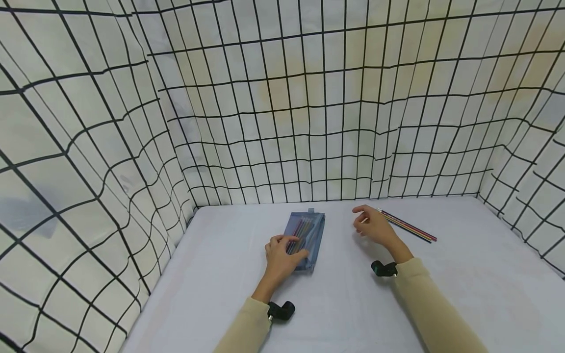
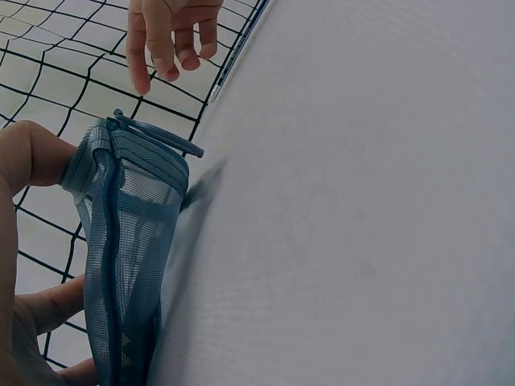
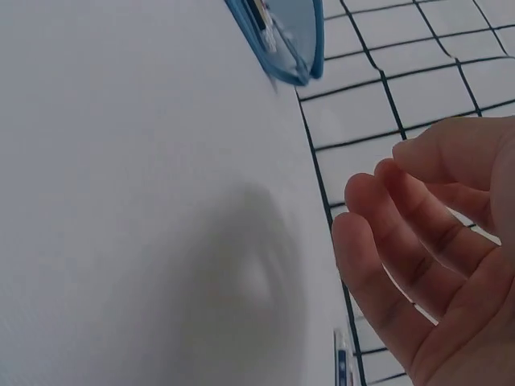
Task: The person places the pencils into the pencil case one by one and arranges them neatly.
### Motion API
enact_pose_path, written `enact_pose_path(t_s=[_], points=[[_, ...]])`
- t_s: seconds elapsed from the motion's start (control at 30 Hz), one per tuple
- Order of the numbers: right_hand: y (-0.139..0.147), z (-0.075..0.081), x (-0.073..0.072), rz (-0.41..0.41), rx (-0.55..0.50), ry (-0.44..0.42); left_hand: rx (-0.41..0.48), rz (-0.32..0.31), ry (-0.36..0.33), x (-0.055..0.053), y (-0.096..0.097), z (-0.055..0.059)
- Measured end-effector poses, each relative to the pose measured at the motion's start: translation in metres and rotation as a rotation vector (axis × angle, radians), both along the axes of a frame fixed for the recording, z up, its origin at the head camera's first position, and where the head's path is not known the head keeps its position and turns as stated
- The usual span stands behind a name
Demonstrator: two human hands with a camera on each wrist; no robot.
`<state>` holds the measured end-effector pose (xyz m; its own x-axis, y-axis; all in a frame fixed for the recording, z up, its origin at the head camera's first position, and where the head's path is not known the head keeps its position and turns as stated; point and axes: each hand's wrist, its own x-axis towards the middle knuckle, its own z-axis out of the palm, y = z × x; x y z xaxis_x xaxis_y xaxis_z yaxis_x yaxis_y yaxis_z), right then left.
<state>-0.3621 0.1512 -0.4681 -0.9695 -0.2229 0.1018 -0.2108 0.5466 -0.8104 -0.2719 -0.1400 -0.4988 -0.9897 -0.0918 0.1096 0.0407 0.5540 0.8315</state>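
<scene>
A blue mesh zip pencil pouch (image 1: 316,235) lies on the white table, with several coloured pencils (image 1: 302,229) showing through it. My left hand (image 1: 280,256) holds the pouch near its lower half, thumb and fingers spread across it. In the left wrist view the pouch (image 2: 137,225) stands between thumb and fingers, its zip running lengthwise. My right hand (image 1: 374,226) hovers over the table, fingers loosely bent and holding nothing. Beside it lie several loose coloured pencils (image 1: 410,227), their left ends partly hidden by the hand. In the right wrist view the palm (image 3: 451,322) holds nothing.
White cloth covers the table (image 1: 344,304). A black grid net (image 1: 309,122) over pale sheeting rises behind the table and along both sides. A small black camera sits on each wrist, the left camera (image 1: 282,311) and the right camera (image 1: 383,268).
</scene>
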Motion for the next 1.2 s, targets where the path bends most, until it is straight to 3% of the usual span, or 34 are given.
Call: enact_pose_path(t_s=[0.5, 1.2], points=[[0.043, 0.002, -0.003, -0.052, 0.199, 0.22, 0.003, 0.006, 0.001, 0.001, 0.001, 0.001], [0.088, -0.001, -0.003, -0.104, 0.326, 0.151, -0.007, 0.013, 0.002, 0.001, 0.001, 0.001]])
